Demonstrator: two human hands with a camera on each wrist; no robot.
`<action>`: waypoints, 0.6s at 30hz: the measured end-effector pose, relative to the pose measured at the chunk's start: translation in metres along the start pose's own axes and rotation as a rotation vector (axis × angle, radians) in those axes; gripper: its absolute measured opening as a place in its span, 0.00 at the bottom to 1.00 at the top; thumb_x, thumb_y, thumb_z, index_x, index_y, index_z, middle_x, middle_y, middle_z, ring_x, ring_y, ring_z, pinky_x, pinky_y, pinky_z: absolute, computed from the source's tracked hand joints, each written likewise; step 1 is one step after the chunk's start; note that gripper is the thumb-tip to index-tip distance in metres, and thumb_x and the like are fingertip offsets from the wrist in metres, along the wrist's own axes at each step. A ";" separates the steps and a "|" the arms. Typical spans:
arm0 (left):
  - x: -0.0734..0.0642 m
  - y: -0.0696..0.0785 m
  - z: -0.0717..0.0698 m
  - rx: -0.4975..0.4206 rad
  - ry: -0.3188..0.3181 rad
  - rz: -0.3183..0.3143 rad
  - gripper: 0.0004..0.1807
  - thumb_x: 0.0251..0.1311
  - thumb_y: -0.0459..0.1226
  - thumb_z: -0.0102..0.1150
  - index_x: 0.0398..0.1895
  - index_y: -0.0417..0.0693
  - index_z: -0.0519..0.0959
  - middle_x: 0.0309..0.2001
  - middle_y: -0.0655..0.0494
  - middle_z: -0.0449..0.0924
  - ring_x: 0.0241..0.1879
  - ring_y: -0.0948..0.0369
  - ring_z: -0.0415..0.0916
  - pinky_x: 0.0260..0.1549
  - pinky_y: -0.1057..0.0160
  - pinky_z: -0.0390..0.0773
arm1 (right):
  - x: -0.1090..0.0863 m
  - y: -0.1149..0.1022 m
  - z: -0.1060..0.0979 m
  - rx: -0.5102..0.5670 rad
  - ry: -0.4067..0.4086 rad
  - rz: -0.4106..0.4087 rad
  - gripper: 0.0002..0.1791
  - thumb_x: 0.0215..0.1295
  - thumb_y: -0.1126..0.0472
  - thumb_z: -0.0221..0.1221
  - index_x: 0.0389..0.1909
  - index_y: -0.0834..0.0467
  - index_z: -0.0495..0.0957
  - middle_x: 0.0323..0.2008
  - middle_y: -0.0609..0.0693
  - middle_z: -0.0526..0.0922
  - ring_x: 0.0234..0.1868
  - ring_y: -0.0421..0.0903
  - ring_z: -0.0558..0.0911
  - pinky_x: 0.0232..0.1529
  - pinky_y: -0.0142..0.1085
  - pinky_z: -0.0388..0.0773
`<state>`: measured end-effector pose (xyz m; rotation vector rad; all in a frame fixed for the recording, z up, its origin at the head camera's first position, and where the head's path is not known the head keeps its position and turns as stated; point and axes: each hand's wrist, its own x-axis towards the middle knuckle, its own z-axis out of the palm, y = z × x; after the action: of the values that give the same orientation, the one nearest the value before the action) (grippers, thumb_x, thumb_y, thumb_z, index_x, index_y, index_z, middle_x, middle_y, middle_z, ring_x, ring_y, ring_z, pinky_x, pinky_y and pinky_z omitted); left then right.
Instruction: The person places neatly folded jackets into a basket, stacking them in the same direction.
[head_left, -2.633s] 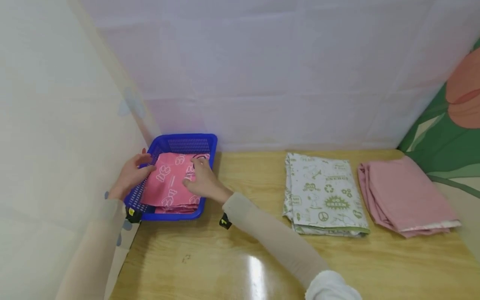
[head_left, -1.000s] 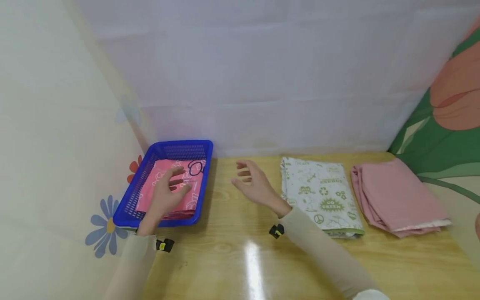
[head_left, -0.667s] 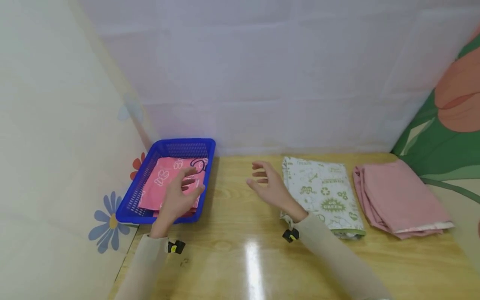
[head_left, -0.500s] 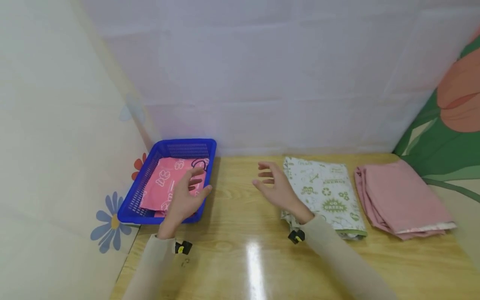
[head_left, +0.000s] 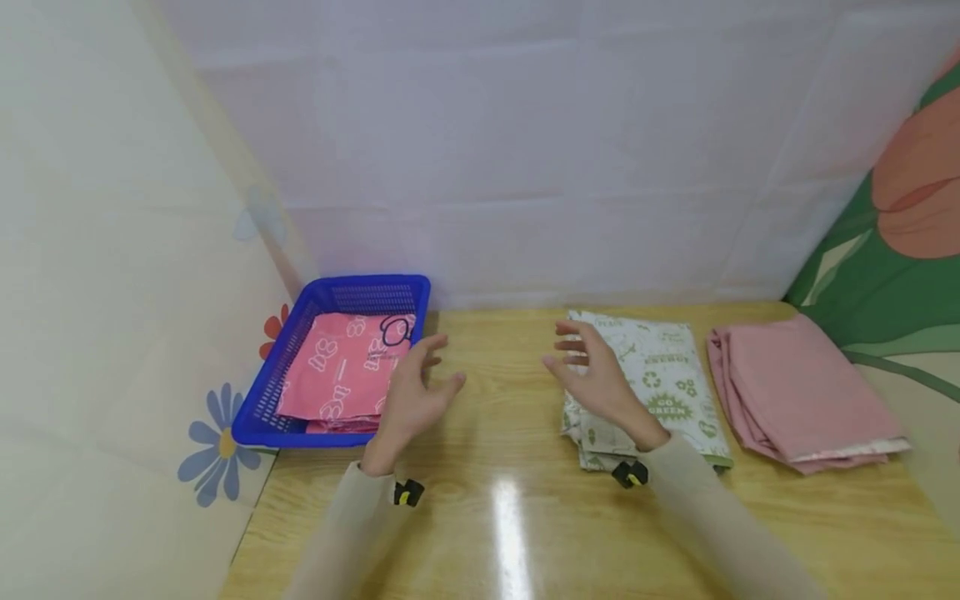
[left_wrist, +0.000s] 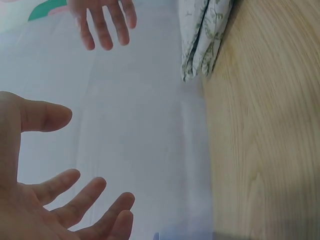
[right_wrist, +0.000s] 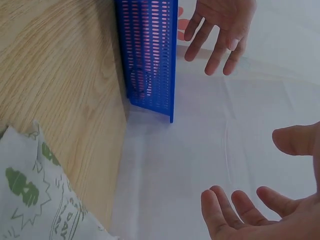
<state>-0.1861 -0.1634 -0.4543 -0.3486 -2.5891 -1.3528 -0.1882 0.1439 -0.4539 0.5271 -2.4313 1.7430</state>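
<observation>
My left hand [head_left: 415, 398] hovers by the right rim of the blue basket [head_left: 258, 417], fingers relaxed and spread, holding nothing. Inside the basket lies a folded pink cloth [head_left: 330, 367] with white line drawings and a dark outline shape at one corner. My right hand [head_left: 600, 379] is over the left side of a folded white cloth [head_left: 671, 362] with green print, partly hiding it. Its fingers are loosely bent and hold nothing. In the right wrist view a gap shows between this hand [right_wrist: 265, 210] and the printed cloth [right_wrist: 40, 195].
A plain pink folded cloth [head_left: 810, 392] lies right of the printed one. All stand on a wooden table [head_left: 480, 517]. A pale wall sheet [head_left: 480, 167] rises behind, with another sheet [head_left: 112, 333] close along the left.
Both hands were at the pink cloth in the basket at first. They have since come off it and moved right, the right hand reaching over the printed cloth, the left just past the basket rim.
</observation>
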 end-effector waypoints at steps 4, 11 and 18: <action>0.002 0.005 0.011 -0.022 -0.002 -0.017 0.38 0.62 0.39 0.75 0.75 0.46 0.72 0.71 0.45 0.77 0.64 0.38 0.79 0.64 0.35 0.77 | -0.002 0.004 -0.007 -0.012 0.023 0.001 0.35 0.75 0.60 0.67 0.77 0.61 0.65 0.71 0.61 0.73 0.66 0.63 0.79 0.66 0.55 0.81; 0.005 0.008 0.032 -0.034 0.018 -0.030 0.37 0.63 0.41 0.75 0.74 0.49 0.73 0.71 0.47 0.77 0.64 0.39 0.79 0.64 0.37 0.78 | -0.004 0.015 -0.020 -0.027 0.041 0.016 0.34 0.76 0.59 0.66 0.77 0.61 0.65 0.72 0.62 0.72 0.67 0.67 0.78 0.66 0.58 0.80; 0.005 0.015 0.052 0.001 -0.021 -0.050 0.40 0.63 0.45 0.73 0.78 0.54 0.69 0.72 0.50 0.76 0.65 0.41 0.79 0.64 0.41 0.79 | -0.014 0.028 -0.044 -0.091 0.064 0.014 0.34 0.77 0.58 0.64 0.78 0.62 0.63 0.72 0.63 0.71 0.67 0.67 0.78 0.65 0.59 0.80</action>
<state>-0.1902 -0.1113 -0.4704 -0.3014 -2.6318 -1.3716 -0.1897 0.1958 -0.4676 0.4381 -2.4621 1.6188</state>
